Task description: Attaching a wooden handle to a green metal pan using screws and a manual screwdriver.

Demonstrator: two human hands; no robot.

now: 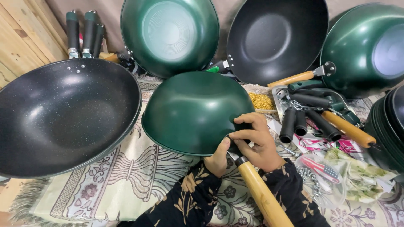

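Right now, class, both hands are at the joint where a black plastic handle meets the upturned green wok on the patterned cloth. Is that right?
Not quite. The handle is light wood, not black plastic; the black handles lie loose to the right. The rest holds: in the head view, the left hand and right hand meet at the joint of the upturned green wok on the patterned cloth.

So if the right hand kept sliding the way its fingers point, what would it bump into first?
The right hand points left, toward the upturned green wok, and its fingertips already rest at the bowl's rim by the handle joint. So it meets that wok at once; the big black speckled pan lies farther left.
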